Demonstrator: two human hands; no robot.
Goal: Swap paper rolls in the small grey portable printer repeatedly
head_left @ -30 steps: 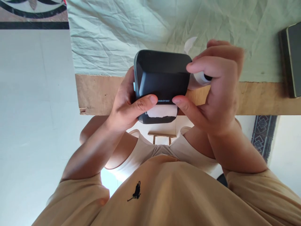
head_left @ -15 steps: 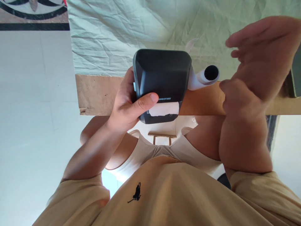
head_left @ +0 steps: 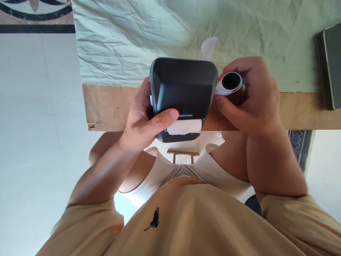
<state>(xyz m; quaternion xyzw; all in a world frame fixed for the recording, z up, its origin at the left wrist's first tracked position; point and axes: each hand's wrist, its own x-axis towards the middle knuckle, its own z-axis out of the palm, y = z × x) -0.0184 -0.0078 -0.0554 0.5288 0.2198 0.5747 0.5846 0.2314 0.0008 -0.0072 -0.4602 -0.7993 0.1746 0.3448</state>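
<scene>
White tiled floor all around, and a wooden surface [head_left: 112,106] draped with a wrinkly pale green cloth [head_left: 128,46]. The small black printer [head_left: 183,89] is up off the surface, right at its front edge, clamped in the left hand [head_left: 141,121] with the thumb pressed across its front, just above the strip of white paper [head_left: 184,127] poking out of the slot. The right hand [head_left: 250,99] is curled around the paper roll [head_left: 231,82] just beside the printer's right side, fingers wrapped on it. There's a dark flat device [head_left: 330,64] off at the far right edge of the surface. Risk as I see it: the roll looks tethered to the printer by its paper, so a tug from the right hand could tear or crease the strip. The one-handed hold could also slip.
</scene>
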